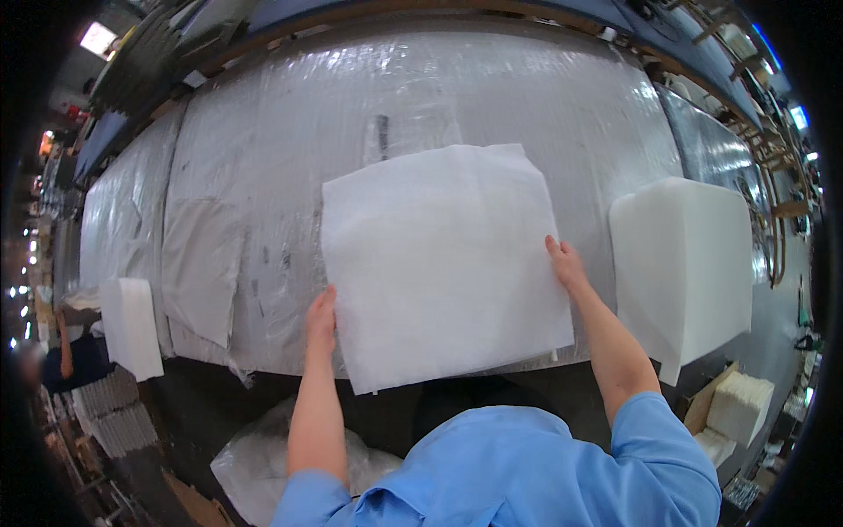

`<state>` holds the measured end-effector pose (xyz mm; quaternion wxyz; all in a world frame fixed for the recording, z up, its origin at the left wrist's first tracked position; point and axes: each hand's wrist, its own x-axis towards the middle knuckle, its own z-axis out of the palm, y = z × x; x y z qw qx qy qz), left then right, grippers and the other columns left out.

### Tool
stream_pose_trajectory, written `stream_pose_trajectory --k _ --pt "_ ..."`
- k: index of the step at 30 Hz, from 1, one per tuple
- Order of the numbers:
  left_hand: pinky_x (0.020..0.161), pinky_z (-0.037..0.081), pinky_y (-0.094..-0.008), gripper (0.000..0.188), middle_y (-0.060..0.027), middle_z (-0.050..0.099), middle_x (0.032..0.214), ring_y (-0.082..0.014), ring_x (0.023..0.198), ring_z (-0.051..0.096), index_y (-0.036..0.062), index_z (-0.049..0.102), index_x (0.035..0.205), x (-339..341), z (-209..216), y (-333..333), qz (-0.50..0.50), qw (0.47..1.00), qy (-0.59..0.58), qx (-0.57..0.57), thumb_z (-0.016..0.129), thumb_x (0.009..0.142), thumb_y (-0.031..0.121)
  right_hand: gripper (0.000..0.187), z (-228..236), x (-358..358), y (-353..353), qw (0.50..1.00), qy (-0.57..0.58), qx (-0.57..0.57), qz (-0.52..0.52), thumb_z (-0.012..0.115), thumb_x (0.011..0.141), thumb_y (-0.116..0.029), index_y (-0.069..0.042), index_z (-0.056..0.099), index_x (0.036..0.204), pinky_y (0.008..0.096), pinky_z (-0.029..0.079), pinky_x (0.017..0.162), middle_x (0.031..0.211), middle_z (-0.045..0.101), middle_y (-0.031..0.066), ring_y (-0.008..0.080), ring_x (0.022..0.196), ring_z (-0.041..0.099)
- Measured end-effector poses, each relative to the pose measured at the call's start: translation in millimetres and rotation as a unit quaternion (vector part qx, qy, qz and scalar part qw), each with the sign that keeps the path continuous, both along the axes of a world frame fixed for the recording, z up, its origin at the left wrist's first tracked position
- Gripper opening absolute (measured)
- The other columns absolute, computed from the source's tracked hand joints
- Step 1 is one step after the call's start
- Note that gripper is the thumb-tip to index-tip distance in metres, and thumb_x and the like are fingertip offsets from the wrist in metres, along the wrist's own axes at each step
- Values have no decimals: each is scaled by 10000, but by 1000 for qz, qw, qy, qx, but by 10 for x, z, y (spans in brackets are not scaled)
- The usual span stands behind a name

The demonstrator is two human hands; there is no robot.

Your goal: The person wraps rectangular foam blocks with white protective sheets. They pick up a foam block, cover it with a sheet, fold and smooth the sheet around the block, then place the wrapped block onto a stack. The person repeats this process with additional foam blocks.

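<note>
A roughly square white sheet (448, 263), soft like thin foam or padding, lies flat in front of me over the plastic-wrapped table, with its near edge by the table's front. My left hand (321, 321) grips its left edge low down, fingers partly hidden at the side. On the opposite side, my right hand (566, 263) holds the right edge around the middle, thumb up and the other fingers mostly out of sight beneath. A stack of similar white sheets (680, 263) sits at the table's right end, its near part drooping over the front edge.
Clear wrinkled plastic film (536, 97) covers the table. A smaller white stack (133, 325) overhangs the left front, near another person's arm (65, 347). Below are a plastic bag (255, 457) and a cardboard box (702, 404) with white sheets. A blue-topped bench (571, 10) runs behind.
</note>
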<state>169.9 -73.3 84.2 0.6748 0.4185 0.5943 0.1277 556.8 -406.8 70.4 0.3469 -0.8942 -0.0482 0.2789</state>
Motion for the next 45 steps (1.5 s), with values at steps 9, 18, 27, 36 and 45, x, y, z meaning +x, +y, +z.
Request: stream_pose_trajectory --k 9,18,27,36,45 --pt "747 467 -384 453 -104 667 870 -206 786 577 -45 647 1008 395 -382 200 -55 954 192 224 570 1041 401 469 -163 -132 284 988 -136 -33 -61 532 1038 -447 -3 573 890 449 440 705 771 611 152 297 716 542" --pt "895 488 -450 497 -233 704 1084 -400 1003 653 -28 659 1131 453 -775 170 -94 922 251 279 429 1089 411 435 -416 -59 173 974 -201 -100 14 477 1053 -463 -61 608 953 548 460 758 923 677 218 462 912 632" --pt "897 485 -435 516 -231 705 1110 -388 1009 658 -47 648 1203 454 -758 305 -144 925 233 264 441 1091 411 496 -431 -4 236 982 -118 -142 32 461 1050 -512 -45 588 943 539 458 759 940 657 248 473 917 613" --pt "1053 471 -415 605 -89 624 1363 -280 1224 599 12 509 1427 -133 -228 -7 22 987 -46 -152 566 1035 470 530 53 -157 -272 998 -6 -20 -55 562 1010 -499 24 645 987 413 466 746 845 665 180 336 769 562" --pt "970 508 -388 414 -110 666 1248 -229 1105 640 -18 586 1316 -603 -59 -906 22 996 81 -28 534 1075 315 376 -196 -850 -746 994 -74 -47 -60 574 1019 -366 -3 597 923 463 453 687 772 629 168 317 738 604"
